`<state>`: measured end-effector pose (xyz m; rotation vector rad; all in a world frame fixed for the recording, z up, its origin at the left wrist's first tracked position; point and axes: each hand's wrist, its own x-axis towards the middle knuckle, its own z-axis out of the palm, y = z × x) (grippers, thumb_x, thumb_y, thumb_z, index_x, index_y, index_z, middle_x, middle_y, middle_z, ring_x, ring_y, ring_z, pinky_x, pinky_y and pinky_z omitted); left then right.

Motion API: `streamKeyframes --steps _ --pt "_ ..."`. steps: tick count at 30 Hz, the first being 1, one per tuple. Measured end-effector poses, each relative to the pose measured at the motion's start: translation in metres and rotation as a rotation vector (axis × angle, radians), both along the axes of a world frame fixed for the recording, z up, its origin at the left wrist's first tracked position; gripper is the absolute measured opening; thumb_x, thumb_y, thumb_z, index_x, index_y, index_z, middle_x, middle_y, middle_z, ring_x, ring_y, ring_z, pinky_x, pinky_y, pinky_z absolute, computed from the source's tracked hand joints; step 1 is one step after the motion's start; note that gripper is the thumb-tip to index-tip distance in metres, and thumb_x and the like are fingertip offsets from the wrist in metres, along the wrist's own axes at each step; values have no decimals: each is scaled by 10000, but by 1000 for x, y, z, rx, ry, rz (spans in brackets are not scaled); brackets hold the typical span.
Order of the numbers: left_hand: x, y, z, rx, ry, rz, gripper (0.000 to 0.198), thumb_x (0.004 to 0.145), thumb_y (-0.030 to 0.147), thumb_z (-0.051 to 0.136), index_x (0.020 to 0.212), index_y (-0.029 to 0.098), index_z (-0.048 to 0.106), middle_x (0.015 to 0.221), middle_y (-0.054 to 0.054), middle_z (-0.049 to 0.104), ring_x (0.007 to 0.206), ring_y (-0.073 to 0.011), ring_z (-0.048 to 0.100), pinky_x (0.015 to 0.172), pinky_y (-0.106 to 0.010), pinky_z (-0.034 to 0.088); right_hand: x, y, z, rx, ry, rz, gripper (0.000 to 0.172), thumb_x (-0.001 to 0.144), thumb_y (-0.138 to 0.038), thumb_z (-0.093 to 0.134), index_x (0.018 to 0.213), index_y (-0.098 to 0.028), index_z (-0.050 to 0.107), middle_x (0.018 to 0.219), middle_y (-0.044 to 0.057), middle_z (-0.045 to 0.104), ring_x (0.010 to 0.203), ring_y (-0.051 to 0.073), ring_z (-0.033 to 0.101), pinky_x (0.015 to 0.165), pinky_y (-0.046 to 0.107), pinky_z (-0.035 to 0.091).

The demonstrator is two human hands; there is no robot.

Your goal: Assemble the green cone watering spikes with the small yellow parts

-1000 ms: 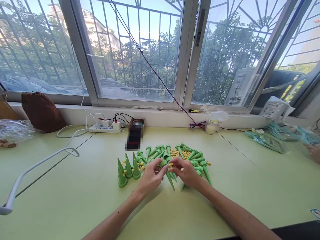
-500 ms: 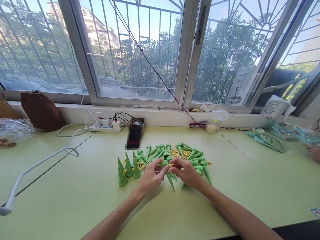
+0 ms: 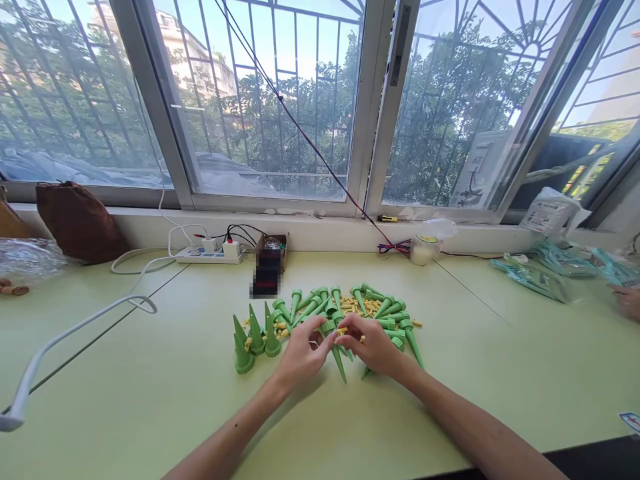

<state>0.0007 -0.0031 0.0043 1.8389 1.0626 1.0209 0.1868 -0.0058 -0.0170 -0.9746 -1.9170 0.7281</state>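
Note:
My left hand point(image 3: 301, 355) grips a green cone-shaped spike point(image 3: 337, 350) by its wide end, tip pointing toward me. My right hand point(image 3: 373, 343) pinches a small yellow piece point(image 3: 342, 330) against that spike's head. Just behind both hands lies a heap of green spikes point(image 3: 380, 310) mixed with small yellow pieces point(image 3: 357, 307). Three spikes stand upright point(image 3: 255, 341) to the left of my left hand, with a few yellow bits around them.
A pale green table point(image 3: 150, 400) runs under the window. At the back stand a power strip point(image 3: 210, 254), a small dark box point(image 3: 270, 263) and a small jar point(image 3: 424, 251). A white cable point(image 3: 75, 327) loops at left. Teal packets point(image 3: 540, 280) and another person's hand point(image 3: 627, 300) are at far right.
The hands keep the same hold on the spike and the yellow piece. The view has drifted slightly; nothing else moved.

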Motion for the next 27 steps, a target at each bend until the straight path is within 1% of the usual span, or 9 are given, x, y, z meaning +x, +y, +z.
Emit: streamKeyframes --steps 4,8,13,18,27 --pt "0 -2 0 20 -12 -2 272 841 453 593 803 192 524 573 51 486 492 -131 522 457 -235 404 0 -1 1 -7 2 1 198 949 -391 581 909 -200 550 618 -59 510 546 112 466 553 234 367" --pt "0 -2 0 56 0 -15 234 852 416 576 824 192 516 612 47 475 536 -132 527 484 -234 413 0 0 1 -14 16 4 214 955 -406 569 901 -201 534 618 -54 525 542 113 467 549 234 368" --pt "0 0 -4 131 35 -5 176 854 355 558 848 183 523 693 27 478 588 -132 531 500 -230 422 1 -1 1 -38 29 5 218 950 -410 576 892 -205 528 613 -52 530 540 117 478 541 235 373" --pt "0 0 -7 161 47 -5 164 854 336 565 891 178 541 756 12 504 592 -124 534 517 -236 449 0 -1 2 -46 41 18 197 952 -384 575 888 -206 518 615 -50 550 542 118 487 548 234 380" --pt "0 0 -8 152 80 -21 152 863 327 572 891 182 541 708 18 508 600 -135 536 514 -230 434 0 -1 2 -22 -13 5 194 958 -348 556 842 -201 505 607 -55 517 538 109 443 542 229 345"
